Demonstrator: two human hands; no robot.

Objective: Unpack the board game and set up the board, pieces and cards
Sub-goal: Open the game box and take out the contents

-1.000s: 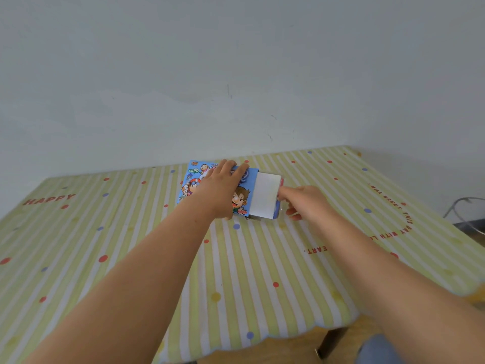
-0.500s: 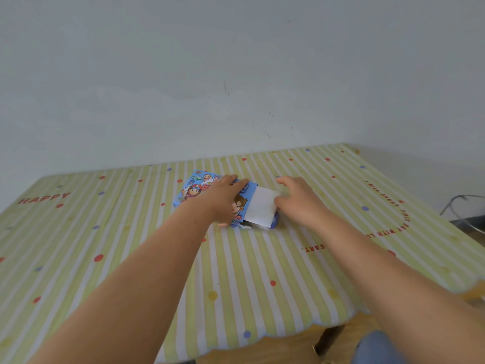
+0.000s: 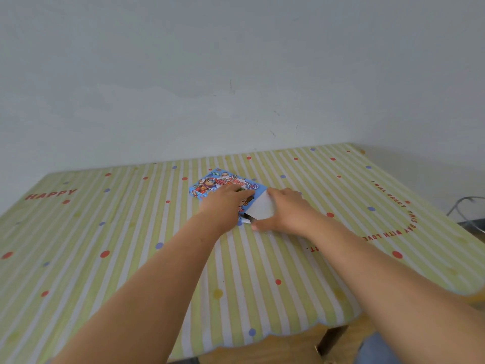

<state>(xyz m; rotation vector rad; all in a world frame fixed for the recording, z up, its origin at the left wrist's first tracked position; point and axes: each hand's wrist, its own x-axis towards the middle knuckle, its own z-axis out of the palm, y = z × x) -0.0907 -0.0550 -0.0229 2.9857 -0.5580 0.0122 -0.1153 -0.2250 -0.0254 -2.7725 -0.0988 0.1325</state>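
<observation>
Left hand [image 3: 225, 206] presses flat on the blue cartoon-printed cardboard game box [image 3: 210, 183] lying on the yellow-striped dotted tablecloth [image 3: 157, 258], right hand [image 3: 286, 211] gripping its white end flap [image 3: 259, 210] (folded open).

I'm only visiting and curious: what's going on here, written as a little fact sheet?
Surface: striped, dotted tablecloth
Main item: blue cartoon game box, lying flat
Left hand: rests on the box top, pressing it down
Right hand: grips the white flap at the box's open end
Contents: nothing visible outside the box yet
</observation>
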